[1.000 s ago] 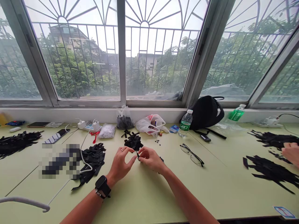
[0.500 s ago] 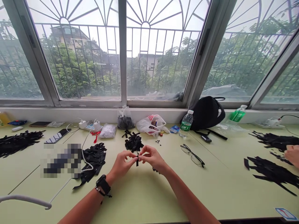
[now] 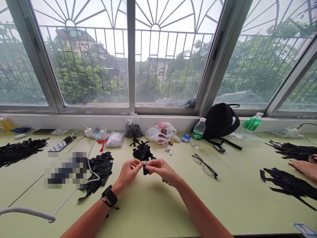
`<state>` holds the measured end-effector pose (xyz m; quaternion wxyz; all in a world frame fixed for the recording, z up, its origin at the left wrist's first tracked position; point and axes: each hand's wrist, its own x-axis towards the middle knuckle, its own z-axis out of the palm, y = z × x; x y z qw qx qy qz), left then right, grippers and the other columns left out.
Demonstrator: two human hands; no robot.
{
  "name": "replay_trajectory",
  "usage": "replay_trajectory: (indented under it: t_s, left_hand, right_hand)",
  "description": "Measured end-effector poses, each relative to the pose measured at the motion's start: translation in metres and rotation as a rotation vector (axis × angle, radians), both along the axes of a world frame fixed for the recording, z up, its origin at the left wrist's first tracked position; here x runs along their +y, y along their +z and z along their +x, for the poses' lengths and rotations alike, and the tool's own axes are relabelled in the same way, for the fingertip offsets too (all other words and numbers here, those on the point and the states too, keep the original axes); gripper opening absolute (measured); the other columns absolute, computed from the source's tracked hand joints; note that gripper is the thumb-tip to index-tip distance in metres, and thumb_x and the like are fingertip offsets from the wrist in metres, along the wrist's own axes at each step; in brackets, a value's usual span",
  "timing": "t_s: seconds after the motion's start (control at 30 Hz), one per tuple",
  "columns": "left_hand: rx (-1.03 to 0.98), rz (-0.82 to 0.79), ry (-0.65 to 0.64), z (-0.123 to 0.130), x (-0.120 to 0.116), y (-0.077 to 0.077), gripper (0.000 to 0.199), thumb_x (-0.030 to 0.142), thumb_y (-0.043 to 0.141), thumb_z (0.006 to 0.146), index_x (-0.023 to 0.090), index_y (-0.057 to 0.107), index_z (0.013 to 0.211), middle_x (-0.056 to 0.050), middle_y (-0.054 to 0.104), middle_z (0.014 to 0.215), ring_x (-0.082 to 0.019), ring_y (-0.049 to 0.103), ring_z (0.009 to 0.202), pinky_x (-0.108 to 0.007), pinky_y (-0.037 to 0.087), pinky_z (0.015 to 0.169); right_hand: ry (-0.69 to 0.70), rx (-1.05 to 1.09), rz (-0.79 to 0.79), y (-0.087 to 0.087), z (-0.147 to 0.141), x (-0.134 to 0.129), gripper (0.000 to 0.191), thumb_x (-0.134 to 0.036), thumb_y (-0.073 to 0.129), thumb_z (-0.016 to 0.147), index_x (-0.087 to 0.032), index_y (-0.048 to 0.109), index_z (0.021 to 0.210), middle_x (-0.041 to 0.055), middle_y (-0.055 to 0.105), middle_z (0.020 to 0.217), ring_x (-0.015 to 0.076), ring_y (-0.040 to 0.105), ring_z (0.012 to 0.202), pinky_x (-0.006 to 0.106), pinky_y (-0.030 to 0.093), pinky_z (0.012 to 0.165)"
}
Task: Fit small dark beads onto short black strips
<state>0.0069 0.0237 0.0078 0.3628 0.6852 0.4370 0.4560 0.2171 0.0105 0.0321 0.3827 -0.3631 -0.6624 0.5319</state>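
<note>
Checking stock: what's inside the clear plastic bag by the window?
The clear plastic bag holds black strips in its lower part. Front strips cover those behind, so their number cannot be seen.

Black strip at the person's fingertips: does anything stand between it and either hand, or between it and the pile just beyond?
Nothing visible does. The left hand and right hand both reach the black strip directly, and no object lies between it and the black pile.
</note>
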Motion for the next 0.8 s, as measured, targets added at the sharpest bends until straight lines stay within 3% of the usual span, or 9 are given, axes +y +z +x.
replay_trajectory:
  t_s: [0.17,0.33,0.47,0.57,0.67,0.8]
  left_hand:
    - [-0.025,0.008,0.091,-0.003,0.001,0.002,0.043,0.056,0.061,0.092,0.017,0.075,0.081,-0.006,0.075,0.080,-0.020,0.065,0.075,-0.028,0.046,0.067]
    - [-0.022,0.046,0.128,-0.003,0.001,0.002,0.038,0.052,0.057,0.095,0.019,0.073,0.087,-0.005,0.074,0.081,-0.020,0.065,0.075,-0.028,0.045,0.066]
    - [0.110,0.112,0.070,-0.001,-0.002,-0.003,0.031,0.044,0.056,0.097,0.020,0.070,0.083,-0.003,0.071,0.079,-0.019,0.062,0.073,-0.029,0.044,0.067]
    - [0.278,0.232,0.002,0.000,-0.008,-0.006,0.019,0.034,0.061,0.093,0.021,0.068,0.081,-0.004,0.070,0.085,-0.022,0.061,0.084,-0.033,0.046,0.076]
    - [0.379,0.309,-0.078,0.000,-0.012,-0.006,0.008,0.024,0.062,0.089,0.023,0.068,0.084,-0.005,0.068,0.093,-0.025,0.059,0.096,-0.036,0.046,0.085]
    - [0.417,0.348,-0.120,0.004,-0.010,-0.008,0.012,0.017,0.060,0.085,0.023,0.069,0.089,-0.006,0.067,0.094,-0.026,0.058,0.097,-0.038,0.048,0.087]
  right_hand:
    - [-0.035,-0.046,0.017,-0.006,0.001,0.004,0.039,-0.056,0.072,0.086,-0.017,0.079,0.086,0.0051,0.071,0.078,0.0168,0.064,0.070,0.030,0.054,0.070]
    - [-0.185,-0.089,0.141,-0.014,0.002,0.008,0.053,-0.051,0.075,0.084,-0.024,0.067,0.129,0.0107,0.067,0.128,0.0228,0.070,0.101,0.035,0.058,0.084]
    - [-0.214,-0.189,0.206,-0.017,0.002,0.010,0.038,-0.048,0.069,0.089,-0.020,0.071,0.115,0.0094,0.074,0.107,0.0226,0.070,0.093,0.033,0.057,0.077]
    - [-0.228,-0.223,0.264,-0.017,0.001,0.008,0.030,-0.046,0.065,0.093,-0.018,0.073,0.103,0.0067,0.075,0.093,0.0203,0.069,0.083,0.030,0.054,0.071]
    - [-0.253,-0.267,0.349,-0.015,-0.002,0.006,0.025,-0.041,0.062,0.095,-0.019,0.073,0.095,0.0046,0.074,0.087,0.0186,0.067,0.079,0.029,0.051,0.068]
    - [-0.267,-0.326,0.481,-0.005,-0.012,0.003,0.015,-0.031,0.063,0.093,-0.020,0.073,0.091,0.0035,0.074,0.088,0.0188,0.066,0.083,0.029,0.048,0.071]
